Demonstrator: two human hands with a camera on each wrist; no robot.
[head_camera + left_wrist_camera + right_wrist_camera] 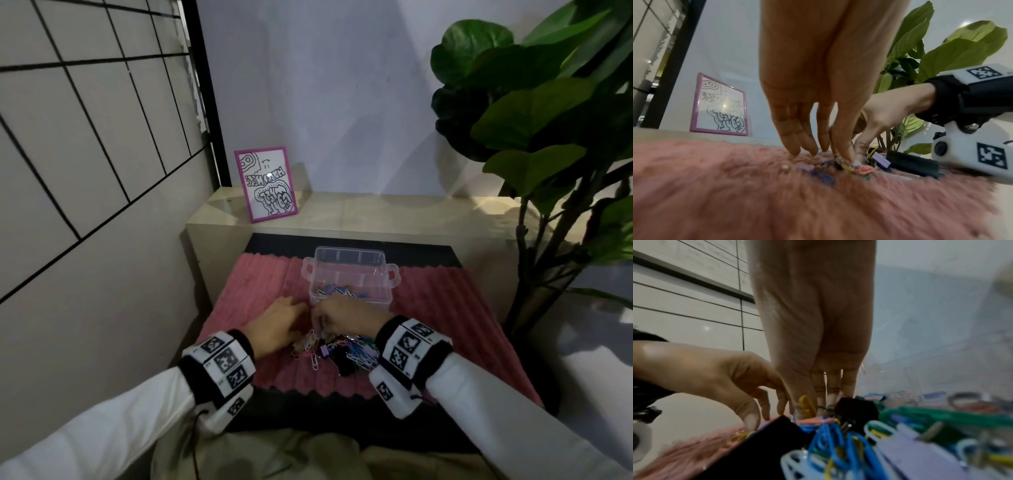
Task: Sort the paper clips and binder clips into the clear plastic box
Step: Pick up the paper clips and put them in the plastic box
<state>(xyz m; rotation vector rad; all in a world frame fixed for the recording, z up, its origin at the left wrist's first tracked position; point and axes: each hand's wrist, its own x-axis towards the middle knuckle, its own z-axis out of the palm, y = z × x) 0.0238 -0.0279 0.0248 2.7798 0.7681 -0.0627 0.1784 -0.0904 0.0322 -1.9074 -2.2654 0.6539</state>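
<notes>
The clear plastic box [356,265] stands open on a pink fluffy mat [260,284], with several clips in its near compartment. A mixed pile of paper clips and binder clips [342,349] lies on the mat just in front of it. My left hand [301,311] [818,152] reaches down with nearly straight fingers, the tips touching the pile's left edge. My right hand [320,325] [818,402] dips into the pile beside it and pinches a yellow paper clip [806,405]. Close by lie a black binder clip [856,410], a purple binder clip [880,160] and blue paper clips [830,436].
A pink-framed drawing [265,183] leans on the beige ledge [394,212] behind the mat. A large leafy plant [534,113] stands at the right. A tiled wall [85,137] rises on the left. The mat's left and right parts carry no clips.
</notes>
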